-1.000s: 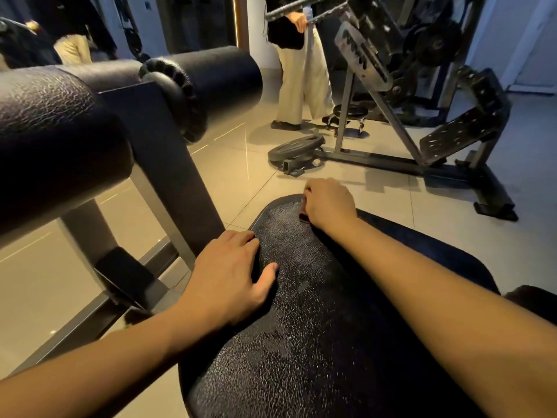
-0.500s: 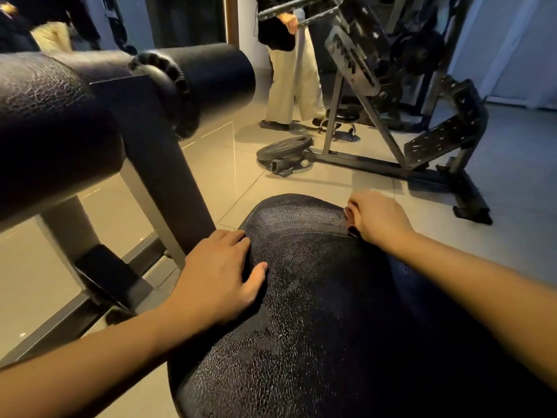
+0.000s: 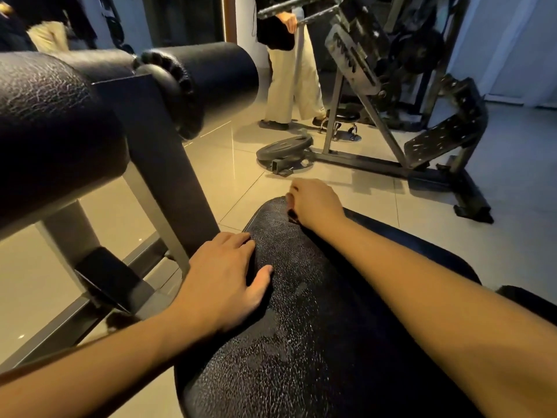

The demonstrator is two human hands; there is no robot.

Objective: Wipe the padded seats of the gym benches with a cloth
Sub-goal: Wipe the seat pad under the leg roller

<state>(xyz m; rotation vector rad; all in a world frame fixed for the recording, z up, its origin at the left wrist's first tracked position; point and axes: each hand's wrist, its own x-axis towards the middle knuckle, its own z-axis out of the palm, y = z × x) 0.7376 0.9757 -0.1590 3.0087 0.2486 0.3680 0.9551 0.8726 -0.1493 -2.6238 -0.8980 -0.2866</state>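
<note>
Black padded seat (image 3: 301,342) fills the lower centre of frame. Left hand (image 3: 223,282) lies flat on its left edge, fingers relaxed. Right hand (image 3: 316,203), at the far end, curls round a dark, mostly hidden cloth (image 3: 291,215).

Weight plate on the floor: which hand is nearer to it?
Right. The right hand, gripping a dark cloth, is at the far end of the seat, nearest the weight plate; the left hand rests on its left edge, farther back.
</note>
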